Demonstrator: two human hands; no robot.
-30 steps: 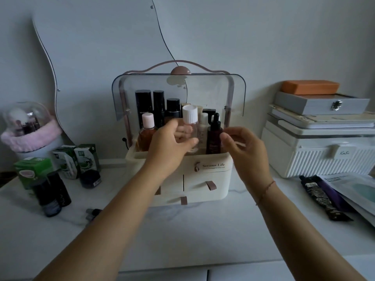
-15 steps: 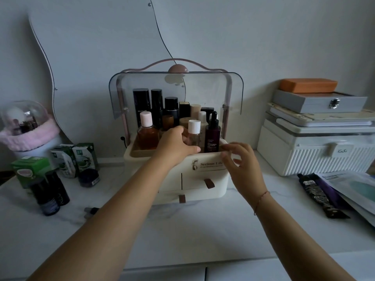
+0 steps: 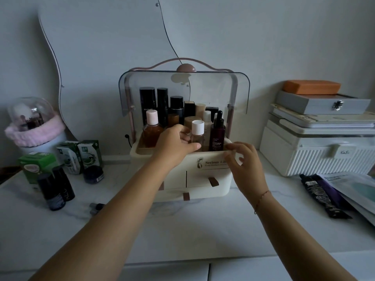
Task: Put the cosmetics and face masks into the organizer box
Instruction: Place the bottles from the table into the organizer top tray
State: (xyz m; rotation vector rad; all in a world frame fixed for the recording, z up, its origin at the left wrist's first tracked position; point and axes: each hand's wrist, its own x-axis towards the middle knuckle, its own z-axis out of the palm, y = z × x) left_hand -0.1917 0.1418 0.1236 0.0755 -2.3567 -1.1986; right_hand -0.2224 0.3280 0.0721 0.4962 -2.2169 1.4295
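The cream organizer box (image 3: 220, 185) stands at the middle of the table with its clear lid (image 3: 182, 86) swung up. Several bottles fill its top tray. My left hand (image 3: 174, 147) wraps around a small clear bottle with a white ribbed cap (image 3: 197, 130) in the tray's front row, beside a dark dropper bottle (image 3: 217, 134). In front of the box's right front edge my right hand (image 3: 246, 161) hovers, fingers curled and apart, holding nothing. Face mask sachets (image 3: 353, 187) and a black tube (image 3: 322, 196) lie at the right.
At the left stand two dark bottles (image 3: 55, 191), green cartons (image 3: 81, 155), a dark jar (image 3: 93, 174) and a small vial (image 3: 96, 206). A domed brush holder (image 3: 32, 122) sits far left. White storage cases (image 3: 316, 147) are stacked at the right; a wavy mirror leans behind.
My left hand lowered the white-capped bottle from above the box down into the front row of the tray. My right hand dropped to the box's front edge.
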